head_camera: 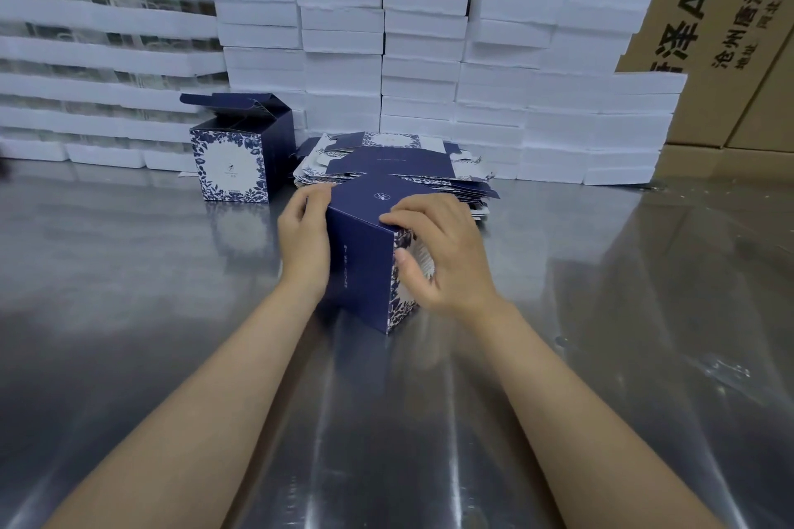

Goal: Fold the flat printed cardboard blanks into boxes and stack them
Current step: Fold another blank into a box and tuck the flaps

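**A:** Where is the box just now?

**B:** The box (365,266) stands on the table straight ahead of the person, between the two hands. One upright corner is turned toward the camera.

**A:** And how do the hands have it?

**B:** The left hand (303,238) lies against the left side, fingers curled over the top-left edge, gripping it. The right hand (449,256) grips the other side, with its fingers bent over the top edge and the thumb (406,271) pressed on the patterned face.

**A:** What is it like?

**B:** It is thin printed card, roughly cube-shaped, with crisp folds. The top panel is plain navy with a small pale emblem. The left face is navy with a line of tiny print. The right face shows blue leaves on white.

**A:** Any more of them?

**B:** Just behind it lies an untidy pile of flat blanks (399,168) in the same print. Further left, well apart from the hands, a second box (238,159) stands upright with its lid flap raised. A white panel ringed by leaves faces the camera.

**A:** What about the surface and the room?

**B:** The table (129,335) is glossy and silvery, and it mirrors what stands on it. White foam slabs (425,56) are stacked in columns along its far side. Brown cartons (709,34) with black lettering rise behind them.
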Tool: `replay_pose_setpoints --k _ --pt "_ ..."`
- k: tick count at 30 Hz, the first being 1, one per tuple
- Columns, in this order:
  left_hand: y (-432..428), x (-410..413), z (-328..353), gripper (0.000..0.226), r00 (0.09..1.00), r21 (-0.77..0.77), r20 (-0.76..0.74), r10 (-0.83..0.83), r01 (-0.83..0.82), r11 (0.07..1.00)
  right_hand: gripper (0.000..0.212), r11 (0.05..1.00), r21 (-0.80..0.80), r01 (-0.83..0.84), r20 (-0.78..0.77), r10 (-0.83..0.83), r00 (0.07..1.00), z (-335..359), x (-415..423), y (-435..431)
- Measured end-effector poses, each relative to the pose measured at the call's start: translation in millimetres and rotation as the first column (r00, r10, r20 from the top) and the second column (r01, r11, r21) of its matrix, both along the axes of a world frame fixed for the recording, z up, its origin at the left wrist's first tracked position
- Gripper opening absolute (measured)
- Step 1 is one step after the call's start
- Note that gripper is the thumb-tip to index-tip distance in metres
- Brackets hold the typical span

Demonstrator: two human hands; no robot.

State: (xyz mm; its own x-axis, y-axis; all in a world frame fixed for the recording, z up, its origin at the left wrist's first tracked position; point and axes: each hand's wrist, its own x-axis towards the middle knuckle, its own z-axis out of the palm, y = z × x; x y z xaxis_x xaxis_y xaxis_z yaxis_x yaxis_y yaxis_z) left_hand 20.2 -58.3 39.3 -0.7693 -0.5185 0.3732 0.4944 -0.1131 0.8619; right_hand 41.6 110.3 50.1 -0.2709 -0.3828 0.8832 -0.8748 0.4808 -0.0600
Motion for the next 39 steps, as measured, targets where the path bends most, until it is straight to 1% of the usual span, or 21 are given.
replay_pose_setpoints --k 2,4,6,7,8,9,10,12,13,17,20,22,24,27,30,33,36,39 --pt "-1 1 0 0.019 1.0 -0.048 -0.002 0.011 -0.011 0.999 0.032 0.999 -0.04 0.026 0.055 -0.024 0.998 -3 -3 6" --pt "1 1 -1 0.015 0.999 -0.083 0.0 0.052 -0.052 0.995 0.029 0.994 -0.112 0.001 0.191 0.02 0.981 -8 -5 9" --pt "6 4 -2 0.014 0.984 -0.138 -0.021 0.175 -0.176 0.975 0.025 0.988 -0.153 -0.032 0.286 0.075 0.955 -11 -7 10" --pt "8 6 -1 0.021 0.961 -0.21 -0.086 0.263 -0.275 0.938 0.024 0.987 -0.157 -0.027 0.292 0.072 0.954 -11 -7 9" --pt "10 8 -1 0.028 0.932 -0.305 -0.178 0.315 -0.357 0.883 0.023 0.988 -0.153 -0.009 0.277 0.051 0.959 -11 -8 6" --pt "13 10 0 0.031 0.916 -0.403 -0.262 0.305 -0.39 0.828 0.022 0.989 -0.149 0.017 0.254 0.022 0.967 -10 -8 3" --pt "17 13 1 0.03 0.916 -0.486 -0.314 0.25 -0.381 0.787 0.022 0.988 -0.15 0.041 0.235 -0.004 0.972 -8 -7 -2" --pt "26 20 2 0.029 0.934 -0.585 -0.329 0.141 -0.319 0.745 0.022 0.984 -0.161 0.075 0.216 -0.039 0.976 -5 -6 -8" --pt "29 22 1 0.031 0.937 -0.609 -0.331 0.111 -0.302 0.733 0.022 0.982 -0.165 0.094 0.213 -0.058 0.975 -5 -6 -9" --pt "29 23 -5 0.029 0.919 -0.687 -0.383 0.094 -0.351 0.636 0.021 0.973 -0.16 0.166 0.187 -0.135 0.973 -3 -7 -8" --pt "27 21 -3 0.031 0.917 -0.684 -0.378 0.126 -0.369 0.629 0.021 0.968 -0.167 0.187 0.218 -0.149 0.965 -2 -10 -6" --pt "28 21 -1 0.034 0.91 -0.687 -0.383 0.16 -0.396 0.608 0.021 0.962 -0.207 0.18 0.271 -0.12 0.955 -1 -15 -2" --pt "29 22 -1 0.035 0.906 -0.687 -0.391 0.162 -0.404 0.604 0.023 0.949 -0.261 0.178 0.324 -0.087 0.942 -2 -21 3" --pt "29 22 -1 0.036 0.905 -0.677 -0.395 0.159 -0.404 0.615 0.022 0.943 -0.264 0.205 0.389 -0.091 0.917 -4 -25 4" --pt "30 22 0 0.035 0.913 -0.661 -0.377 0.158 -0.385 0.644 0.018 0.931 -0.293 0.219 0.482 -0.054 0.874 -3 -27 5" --pt "31 22 -2 0.033 0.913 -0.63 -0.385 0.137 -0.368 0.683 0.017 0.944 -0.292 0.152 0.436 -0.01 0.9 -4 -26 11" --pt "30 20 -4 0.033 0.914 -0.582 -0.397 0.085 -0.322 0.746 0.02 0.95 -0.297 0.096 0.361 0.018 0.932 -8 -23 19" --pt "28 17 -8 0.027 0.928 -0.528 -0.361 0.088 -0.281 0.801 0.019 0.95 -0.292 0.113 0.256 -0.036 0.966 -11 -19 19"
